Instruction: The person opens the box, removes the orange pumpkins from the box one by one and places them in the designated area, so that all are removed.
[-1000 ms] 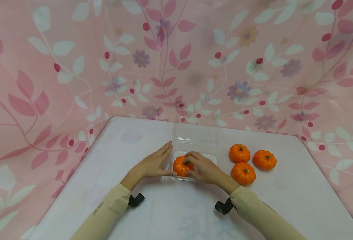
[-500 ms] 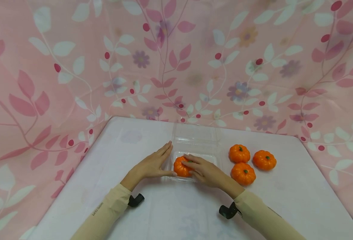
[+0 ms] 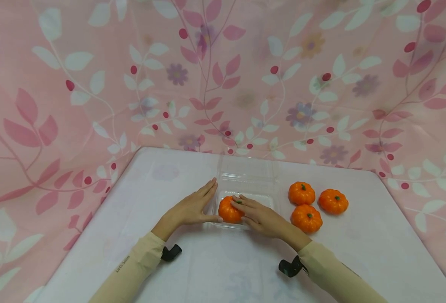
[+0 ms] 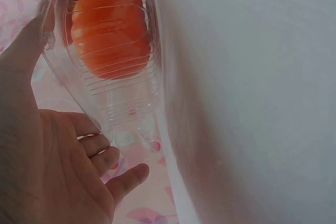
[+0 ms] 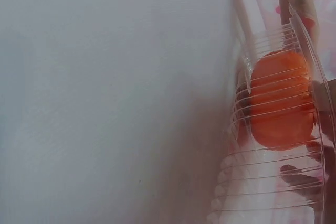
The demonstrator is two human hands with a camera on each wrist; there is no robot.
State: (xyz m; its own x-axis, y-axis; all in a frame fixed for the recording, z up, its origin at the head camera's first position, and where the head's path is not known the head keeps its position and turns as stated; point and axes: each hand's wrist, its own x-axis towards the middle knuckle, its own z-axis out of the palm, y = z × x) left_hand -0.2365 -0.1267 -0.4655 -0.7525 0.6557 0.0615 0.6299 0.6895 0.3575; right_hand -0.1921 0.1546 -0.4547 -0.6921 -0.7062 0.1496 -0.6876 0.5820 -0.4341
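Observation:
A small orange pumpkin with a green stem sits at the left of a clear plastic clamshell box, whose lid lies back, away from the person. My left hand rests along the box's left side, fingers straight, thumb at the front rim. In the left wrist view the same pumpkin shows through the ribbed wall, above my left hand. My right hand reaches over the box's front right, its extended fingers touching the pumpkin's right side and partly hiding it. The right wrist view shows the pumpkin through the plastic.
Three more pumpkins stand on the white table to the right of the box: a back one, a front one and a right one. Behind the table hangs a pink floral curtain.
My right hand has loosened its curled hold on the boxed pumpkin. Its fingers have straightened, and the hand has shifted slightly right and nearer the person. My left hand stays in place.

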